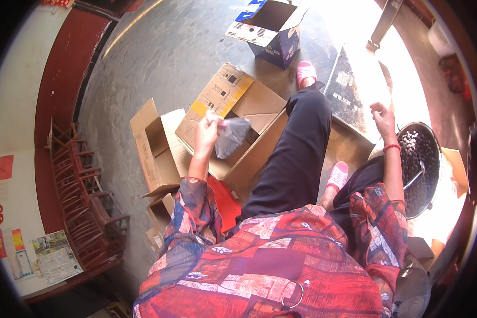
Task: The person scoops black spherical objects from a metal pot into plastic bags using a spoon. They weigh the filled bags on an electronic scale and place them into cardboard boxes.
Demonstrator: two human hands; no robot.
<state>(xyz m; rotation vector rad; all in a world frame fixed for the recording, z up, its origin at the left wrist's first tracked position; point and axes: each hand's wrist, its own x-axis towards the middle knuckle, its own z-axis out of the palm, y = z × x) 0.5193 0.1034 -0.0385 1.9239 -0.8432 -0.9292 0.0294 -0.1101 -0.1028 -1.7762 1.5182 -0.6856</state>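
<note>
My left hand (206, 133) grips the gathered top of a clear plastic bag (233, 138), which hangs above an open brown cardboard box (258, 153). What the bag holds, if anything, is too blurred to make out. Off to the right, my right hand (382, 119) is raised with its fingers bent, over the near end of a dark panel bearing writing (346, 93). Glare hides whether anything is between those fingers. Beside my right forearm stands a bucket (438, 159) full of small dark round pieces (415, 149), with a metal handle or tool (415, 177) across them.
A blue-and-white open carton (288, 45) stands ahead on the concrete floor (143, 71). Another open cardboard box (159, 155) is to the left, near a red sheet (225, 202). Stacked reddish wooden furniture (83, 198) lines the left wall. My feet wear pink slippers (306, 70).
</note>
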